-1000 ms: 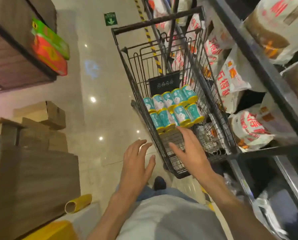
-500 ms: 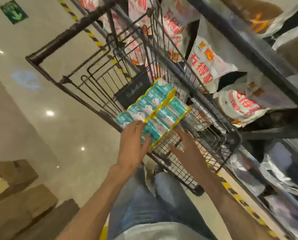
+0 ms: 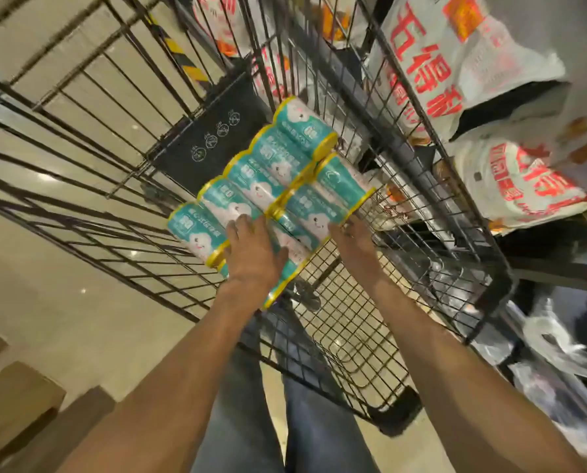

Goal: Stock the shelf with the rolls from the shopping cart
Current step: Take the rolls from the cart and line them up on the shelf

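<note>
**Both hands down on the rolls in the cart**

Here I have both arms stretched forward from the bottom of the frame into the shopping cart (image 3: pixel 370 336). My left hand (image 3: pixel 253 249) lies palm down at mid-frame on the near rolls of the pack of rolls (image 3: pixel 271 186), fingers spread flat over the wrapping; it presses on them, and I cannot tell that it has closed round anything. My right hand (image 3: pixel 355 242), just right of centre, has its fingertips against the near end of the right-hand row, the fingers only slightly bent, not clasped on anything I can make out.

The pack is teal with yellow end bands, two rows side by side, lying on the wire floor of the cart and running up toward the centre of the frame. Behind it, at upper centre, a dark panel (image 3: pixel 213 131) with small white icons is fixed to the cart's end wall. Along the right edge the shelf (image 3: pixel 558 271) carries white sacks (image 3: pixel 456 63) with red lettering, seen through the cart's side grid. Cardboard boxes (image 3: pixel 15 397) sit at lower left on the pale floor.

Half a second ago my left hand only touched the pack's near corner and my right hovered short of it; the view has since closed in on the cart.
</note>
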